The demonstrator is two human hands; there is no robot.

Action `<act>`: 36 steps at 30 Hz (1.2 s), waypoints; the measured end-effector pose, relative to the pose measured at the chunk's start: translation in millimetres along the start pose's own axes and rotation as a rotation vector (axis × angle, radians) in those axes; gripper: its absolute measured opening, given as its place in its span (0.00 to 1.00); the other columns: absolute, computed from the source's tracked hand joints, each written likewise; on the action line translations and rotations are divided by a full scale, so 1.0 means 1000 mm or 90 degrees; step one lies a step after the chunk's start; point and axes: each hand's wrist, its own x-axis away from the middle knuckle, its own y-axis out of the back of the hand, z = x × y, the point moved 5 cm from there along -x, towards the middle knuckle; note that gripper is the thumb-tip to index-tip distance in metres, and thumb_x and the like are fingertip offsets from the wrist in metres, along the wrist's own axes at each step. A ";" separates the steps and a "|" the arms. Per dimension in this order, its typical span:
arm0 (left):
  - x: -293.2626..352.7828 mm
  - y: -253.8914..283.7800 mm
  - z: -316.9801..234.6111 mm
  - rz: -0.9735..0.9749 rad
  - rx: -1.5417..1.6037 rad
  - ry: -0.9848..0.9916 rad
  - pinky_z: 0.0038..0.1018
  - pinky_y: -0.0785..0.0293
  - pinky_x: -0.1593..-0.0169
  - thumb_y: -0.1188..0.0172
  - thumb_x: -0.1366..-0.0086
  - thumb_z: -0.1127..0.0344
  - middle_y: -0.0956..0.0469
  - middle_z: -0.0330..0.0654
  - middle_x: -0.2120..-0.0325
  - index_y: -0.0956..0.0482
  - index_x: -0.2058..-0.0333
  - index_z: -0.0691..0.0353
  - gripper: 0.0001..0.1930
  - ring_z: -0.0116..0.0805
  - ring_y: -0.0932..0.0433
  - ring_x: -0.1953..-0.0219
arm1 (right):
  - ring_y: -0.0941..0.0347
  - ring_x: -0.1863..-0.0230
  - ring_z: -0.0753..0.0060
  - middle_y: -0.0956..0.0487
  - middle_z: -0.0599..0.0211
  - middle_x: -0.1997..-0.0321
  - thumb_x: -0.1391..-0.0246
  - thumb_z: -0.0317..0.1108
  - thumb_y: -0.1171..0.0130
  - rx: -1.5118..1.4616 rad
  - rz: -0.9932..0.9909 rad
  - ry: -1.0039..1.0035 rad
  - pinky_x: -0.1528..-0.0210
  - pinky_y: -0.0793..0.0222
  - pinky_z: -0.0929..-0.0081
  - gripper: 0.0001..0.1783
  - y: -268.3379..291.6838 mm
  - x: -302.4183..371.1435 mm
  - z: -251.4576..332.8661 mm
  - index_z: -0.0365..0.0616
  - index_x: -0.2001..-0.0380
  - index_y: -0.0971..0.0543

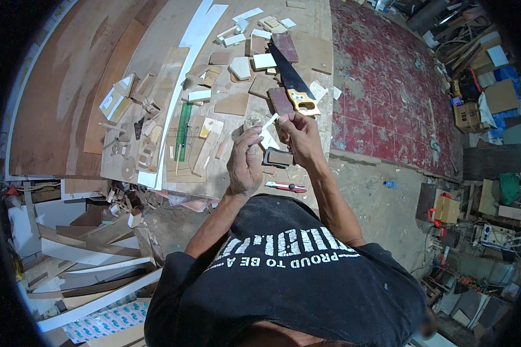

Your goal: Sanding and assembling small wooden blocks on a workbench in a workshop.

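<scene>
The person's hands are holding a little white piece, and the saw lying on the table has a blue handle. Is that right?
Not quite: the handle of the saw is yellow, not blue. The head view shows it. The rest is right: the left hand and right hand hold a little white piece, and the saw lies on the table.
</scene>
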 end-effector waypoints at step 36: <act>-0.003 0.005 0.044 -0.068 -0.022 0.284 0.28 0.27 0.54 0.57 0.32 0.78 0.23 0.46 0.56 0.29 0.51 0.66 0.13 0.34 0.24 0.56 | 0.39 0.78 0.86 0.29 0.77 0.78 0.43 0.33 0.39 -0.089 0.060 -0.087 0.76 0.44 0.85 0.08 0.003 0.014 0.002 0.40 0.70 0.23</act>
